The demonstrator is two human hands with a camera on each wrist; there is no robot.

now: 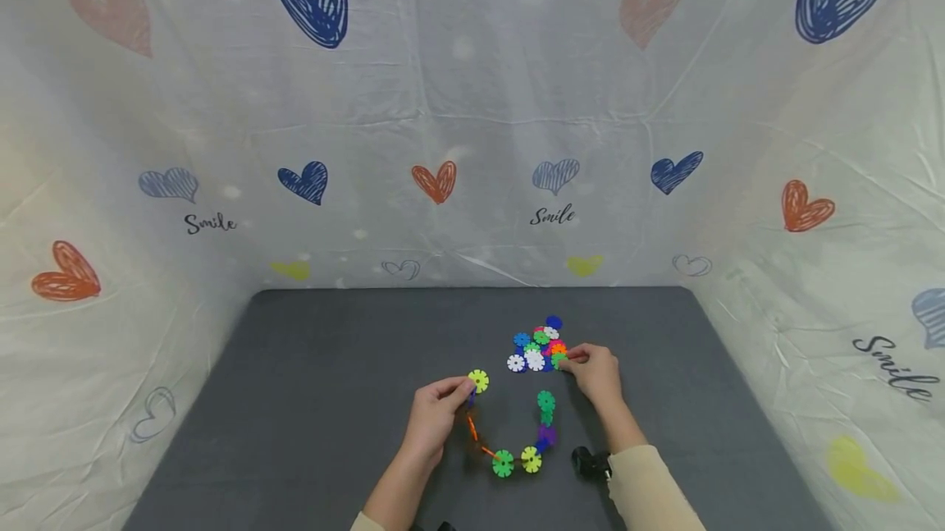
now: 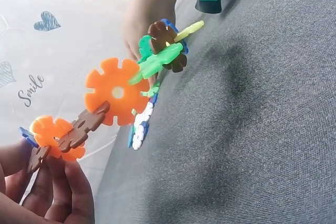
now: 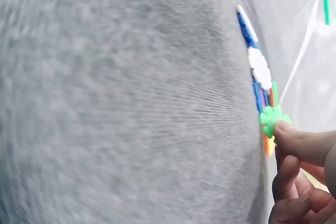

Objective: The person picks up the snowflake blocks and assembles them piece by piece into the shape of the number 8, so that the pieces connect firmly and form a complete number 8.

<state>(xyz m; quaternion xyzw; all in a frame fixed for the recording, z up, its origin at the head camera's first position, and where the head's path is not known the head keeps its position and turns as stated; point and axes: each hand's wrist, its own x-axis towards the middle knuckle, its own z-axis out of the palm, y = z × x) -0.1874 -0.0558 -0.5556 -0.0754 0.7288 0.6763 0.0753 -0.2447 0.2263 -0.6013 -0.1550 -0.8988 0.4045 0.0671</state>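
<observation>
A curved chain of slotted snowflake discs hangs from my left hand, whose thumb and fingers pinch its end beside a yellow disc. Orange discs and brown ones show along it in the left wrist view, interlocked at angles. The chain bends past a light green disc to a teal-green disc at its other end. At the right side of a loose disc pile, my right hand pinches a green disc between thumb and finger.
The pile has white, blue, orange and pink discs lying close together. All this is over a dark grey table. A pale curtain printed with hearts stands behind and at both sides. A black device is at the right wrist.
</observation>
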